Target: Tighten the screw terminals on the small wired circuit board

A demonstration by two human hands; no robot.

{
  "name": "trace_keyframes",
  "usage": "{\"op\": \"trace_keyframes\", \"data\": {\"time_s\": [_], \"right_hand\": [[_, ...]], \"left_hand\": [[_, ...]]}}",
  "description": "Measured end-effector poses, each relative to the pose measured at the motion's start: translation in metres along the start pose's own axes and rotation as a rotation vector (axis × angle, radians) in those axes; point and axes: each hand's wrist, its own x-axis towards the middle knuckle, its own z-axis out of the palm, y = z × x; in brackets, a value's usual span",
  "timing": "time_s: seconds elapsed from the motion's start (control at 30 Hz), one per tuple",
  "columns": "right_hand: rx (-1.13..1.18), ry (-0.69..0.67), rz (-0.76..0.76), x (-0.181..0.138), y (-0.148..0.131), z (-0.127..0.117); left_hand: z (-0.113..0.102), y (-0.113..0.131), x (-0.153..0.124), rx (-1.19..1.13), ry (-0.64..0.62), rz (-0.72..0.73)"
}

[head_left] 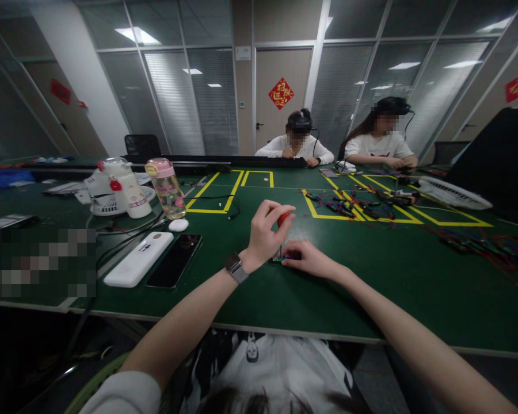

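While the left hand stands raised above the green worktop, its grip is closed on the orange handle of a small screwdriver, thumb and fingertips pinching it from the sides. The thin shaft points down to a small dark part that lies on the worktop right under the hand. The right hand lies low and nearly flat beside it, fingertips touching the part. Whether that grip pinches the part or only presses on it cannot be told. A watch sits on the left wrist.

Left of the hands lie a dark phone and a white case, side by side, both slanted. Behind them is a small white oval, then a clear bottle with a pink cap, upright, next to a white jug with red trim. Yellow tape marks out boxes on the worktop further back. To the right, coloured wires lie in a tangle inside one box, with more along the right edge. Across the worktop sit two people in white tops with headsets on, hands down at the far edge.
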Motion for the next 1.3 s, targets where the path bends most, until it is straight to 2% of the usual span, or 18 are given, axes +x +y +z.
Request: {"op": "trace_keyframes", "data": {"time_s": [0.23,0.63,0.93,1.3], "right_hand": [[-0.013,0.002,0.005,-0.0001,0.0001,-0.0006],[0.017,-0.003,-0.002,0.0005,0.0035,0.0017],[0.007,-0.005,-0.01,-0.0001,0.0024,0.0],[0.017,-0.004,-0.011,-0.0006,-0.0004,-0.0008]], "left_hand": [[-0.0006,0.0005,-0.0003,-0.055,-0.065,-0.027],[0.0013,0.0004,0.0002,0.01,0.015,0.011],[0.0001,-0.0003,-0.0007,-0.07,-0.078,-0.023],[0.003,-0.0023,-0.0019,-0.066,-0.05,-0.05]]}}
